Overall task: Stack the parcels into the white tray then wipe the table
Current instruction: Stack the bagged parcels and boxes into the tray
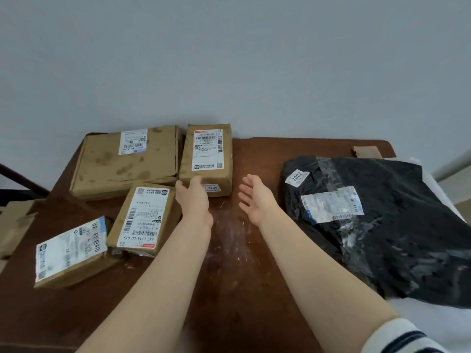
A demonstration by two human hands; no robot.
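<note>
Label (213,188) partly hidden behind left hand (192,197).

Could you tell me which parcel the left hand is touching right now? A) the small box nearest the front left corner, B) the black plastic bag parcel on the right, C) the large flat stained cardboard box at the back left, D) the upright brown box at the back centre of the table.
D: the left hand has its fingertips on the near bottom edge of the back-centre brown box, while the right hand is open and apart from it.
</note>
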